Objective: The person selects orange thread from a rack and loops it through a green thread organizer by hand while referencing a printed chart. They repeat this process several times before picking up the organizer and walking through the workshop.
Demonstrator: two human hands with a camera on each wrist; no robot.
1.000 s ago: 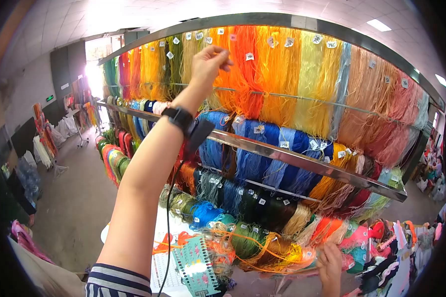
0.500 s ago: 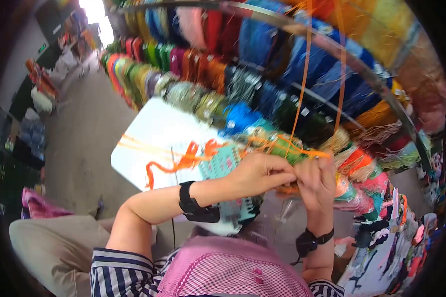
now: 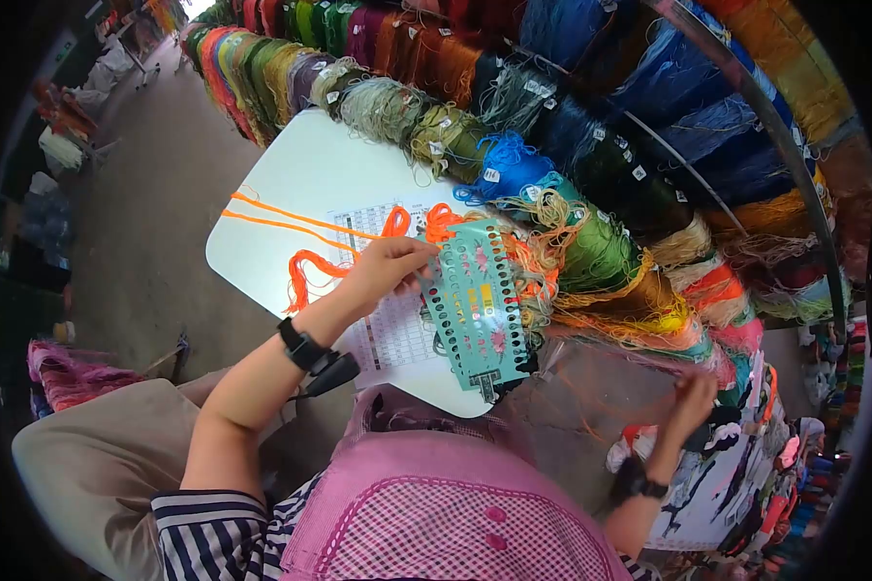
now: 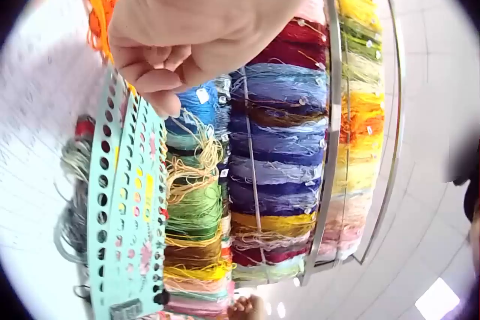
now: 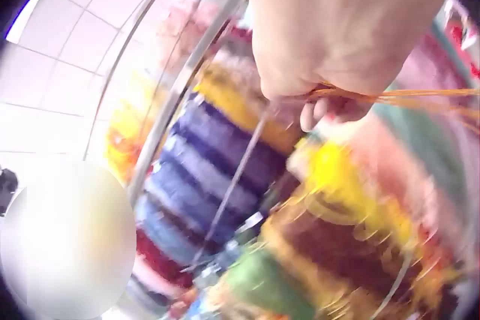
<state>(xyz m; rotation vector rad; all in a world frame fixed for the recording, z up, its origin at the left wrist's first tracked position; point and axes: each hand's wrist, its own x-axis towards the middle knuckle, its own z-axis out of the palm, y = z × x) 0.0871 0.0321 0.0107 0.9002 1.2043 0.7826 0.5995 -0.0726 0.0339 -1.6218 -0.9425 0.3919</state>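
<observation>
My left hand (image 3: pixel 389 269) is at the upper left edge of a teal punched card (image 3: pixel 482 302) with pink flowers and rows of round holes. Its fingers are curled, with the fingertips right at the card's edge; I cannot tell whether they pinch the card or a thread. Orange yarn (image 3: pixel 305 276) lies on the white table and runs under this hand. Off to the right, my right hand (image 3: pixel 690 399) grips thin orange threads (image 5: pixel 420 96), which trail from its curled fingers in the right wrist view.
Beside the white table (image 3: pixel 291 165) hang bundles of coloured thread (image 3: pixel 591 252) with small number tags, below a metal rail (image 3: pixel 785 126). A printed sheet (image 3: pixel 388 334) lies under the card. At the lower right, a board (image 3: pixel 688 513) carries dark yarn pieces.
First my left hand was raised at the upper rack; then both hands met over orange threads. Now they are apart: the left at the card, the right away to the right with threads.
</observation>
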